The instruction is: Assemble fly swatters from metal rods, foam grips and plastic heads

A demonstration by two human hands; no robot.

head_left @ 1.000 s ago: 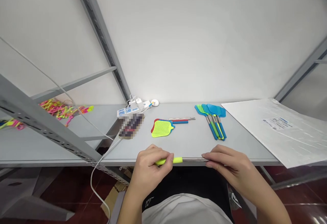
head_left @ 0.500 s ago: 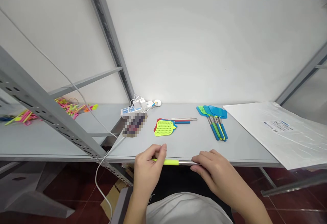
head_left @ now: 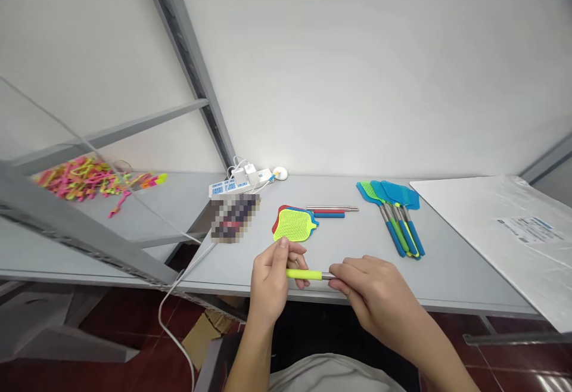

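Across both hands, above the shelf's front edge, lies a fly swatter handle with a yellow-green grip (head_left: 304, 274) and a metal rod (head_left: 328, 276). My left hand (head_left: 270, 276) is loosely closed about the grip's left end, its thumb up and its fingertips curled behind the grip. The metal rod is pinched in my right hand (head_left: 373, 288), which hides its far end. Beyond my left hand lie stacked swatter heads, a yellow perforated one (head_left: 295, 225) over blue and red ones. Beside them are loose handles with metal rods (head_left: 330, 208) and a blue grip (head_left: 329, 215).
Several assembled fly swatters (head_left: 395, 219) lie fanned on the right of the grey shelf (head_left: 348, 243). A white wrapped panel (head_left: 500, 231) overhangs at right. A power strip (head_left: 230, 188) with plugs and a pixelated item (head_left: 235, 218) are at left, near an upright post and a hanging cable (head_left: 163, 314).
The view has shifted slightly. My hands are closer together, and less metal rod shows between them. My left hand's fingers have loosened and now show behind the grip.
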